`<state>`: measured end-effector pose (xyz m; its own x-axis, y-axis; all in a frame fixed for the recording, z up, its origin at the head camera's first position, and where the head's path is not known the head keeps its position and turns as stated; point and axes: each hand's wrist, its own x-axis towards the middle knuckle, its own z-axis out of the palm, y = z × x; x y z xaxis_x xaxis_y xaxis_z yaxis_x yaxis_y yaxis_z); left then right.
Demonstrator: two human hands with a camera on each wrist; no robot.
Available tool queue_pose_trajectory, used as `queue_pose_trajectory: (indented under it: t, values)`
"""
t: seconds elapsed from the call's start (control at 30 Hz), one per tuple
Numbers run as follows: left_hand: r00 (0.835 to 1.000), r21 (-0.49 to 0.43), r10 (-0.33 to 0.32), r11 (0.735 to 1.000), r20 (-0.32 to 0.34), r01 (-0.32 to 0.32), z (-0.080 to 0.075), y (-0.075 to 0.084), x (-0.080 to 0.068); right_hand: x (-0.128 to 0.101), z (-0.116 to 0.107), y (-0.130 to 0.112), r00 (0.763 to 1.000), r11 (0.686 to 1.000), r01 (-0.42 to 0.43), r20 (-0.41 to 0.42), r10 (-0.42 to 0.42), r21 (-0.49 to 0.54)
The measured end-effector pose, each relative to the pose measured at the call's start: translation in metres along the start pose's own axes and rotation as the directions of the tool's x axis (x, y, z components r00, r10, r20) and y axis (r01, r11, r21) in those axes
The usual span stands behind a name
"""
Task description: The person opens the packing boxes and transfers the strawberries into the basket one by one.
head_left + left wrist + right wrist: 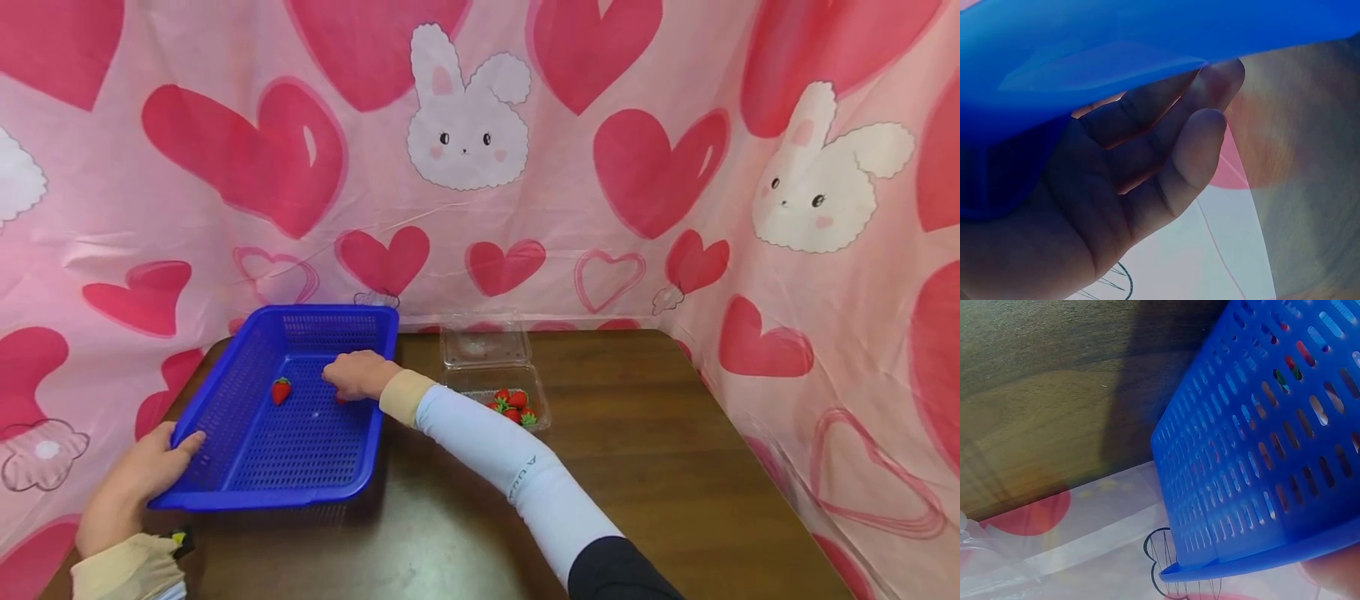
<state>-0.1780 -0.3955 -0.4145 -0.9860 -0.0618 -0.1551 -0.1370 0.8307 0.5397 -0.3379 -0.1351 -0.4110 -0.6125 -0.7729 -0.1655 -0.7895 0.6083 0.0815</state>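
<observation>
Head view first: the right hand (360,375) is down inside the blue basket (247,475), fingers curled over something small and red at the basket floor, most likely a strawberry, though the hand hides nearly all of it, so whether it is pinched or merely touched is hard to call. One lone strawberry (281,390) sits plainly on the perforated floor just left of that hand, apart from it. Over at the near-left corner, the left hand (138,475) grips the basket's rim, thumb on top; the left wrist view shows its fingers (1166,144) curled beneath the blue edge, steadying it. Just to the right of the basket, the clear clamshell box (540,412) lies open on the table (660,467), lid tipped back toward the cloth, and a small cluster of strawberries (512,407) is bunched at its near end. Right wrist view gives only the basket's slotted wall (1260,456) close up over the wood. Judging by the count, this looks like an early-to-middle stage: one berry clearly in the basket, possibly a second under the right hand, and several left in the box. The heart-and-bunny cloth (465,167) hangs behind and to both sides.
</observation>
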Motion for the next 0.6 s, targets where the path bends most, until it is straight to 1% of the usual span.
queue_pose_trajectory:
  t: [0.2,0.3,0.33,0.43,0.6]
  values:
    - [1.0,0.007,0.008,1.0,-0.027,-0.008,0.001,-0.005,-0.002,0.002,-0.001,-0.001,0.998,1.0,-0.008,-0.063,0.01,0.016]
    - [0.999,0.002,0.012,1.0,-0.032,-0.012,0.003,-0.006,-0.003,0.001,-0.007,0.0,0.992,1.0,-0.006,-0.125,0.008,0.018]
    - [0.999,0.002,0.012,1.0,-0.035,-0.012,0.003,-0.006,-0.004,-0.001,-0.01,0.001,0.988,1.0,0.0,-0.157,0.002,0.01]
    - [0.999,-0.007,0.022,1.0,-0.041,-0.022,0.004,-0.004,-0.003,-0.01,-0.022,0.005,0.964,1.0,0.019,-0.264,-0.023,-0.02]
    - [0.998,-0.014,0.031,0.999,-0.049,-0.031,0.002,0.001,-0.002,-0.038,-0.041,0.017,0.913,0.999,0.023,-0.407,-0.041,-0.047]
